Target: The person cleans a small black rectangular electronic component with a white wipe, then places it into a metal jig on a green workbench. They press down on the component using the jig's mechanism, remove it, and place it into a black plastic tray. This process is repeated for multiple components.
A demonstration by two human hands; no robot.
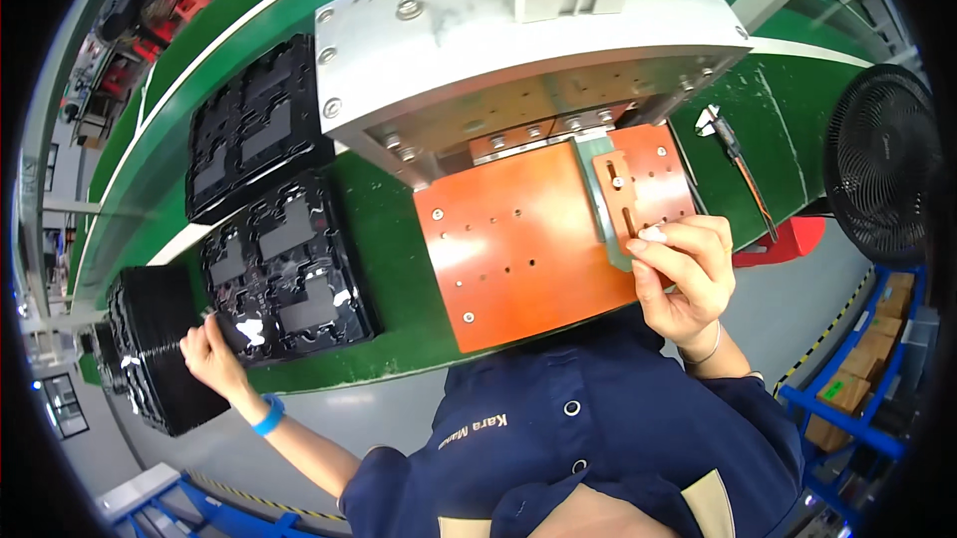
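My right hand (688,269) is closed in a pinch at the front right of the orange plate (498,249). A small white bit (653,234) shows at its fingertips; whether it is held or worn on a finger I cannot tell. Just beyond those fingers lies a slotted orange-brown bracket (616,184), bolted beside a green strip (595,179). Far to the left, my left hand (211,358) is pinched by the near left corner of a black moulded tray (349,294) with grey flat pieces in its pockets. What its fingertips hold, if anything, is too small to name.
A silver metal press head (538,59) stands over the plate's far side. Another black tray (254,129) lies behind the first, and a stack of black trays (159,358) stands at far left. On the right are a caliper (736,159), a black fan (882,164) and a red stool (788,239).
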